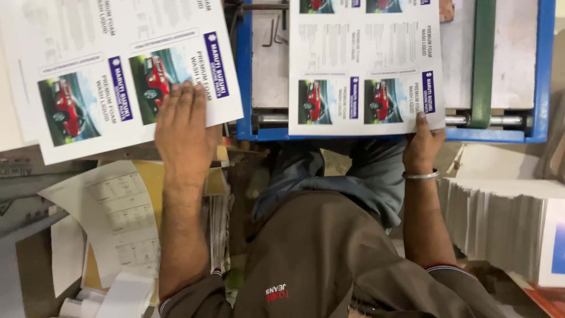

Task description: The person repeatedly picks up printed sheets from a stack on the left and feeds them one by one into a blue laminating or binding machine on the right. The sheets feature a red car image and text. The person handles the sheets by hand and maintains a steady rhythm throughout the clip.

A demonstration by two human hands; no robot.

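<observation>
My left hand lies flat, fingers together, on the near edge of a stack of printed sheets with red car pictures at the left. My right hand, with a metal bangle on the wrist, pinches the near right corner of another printed sheet of the same kind. That sheet lies on the bed of a blue-framed machine. My brown shirt fills the lower middle of the view.
A tall pile of white sheets stands at the right. Loose papers and yellow sheets lie at the lower left with small white rolls. A green strip and a metal roller cross the machine bed.
</observation>
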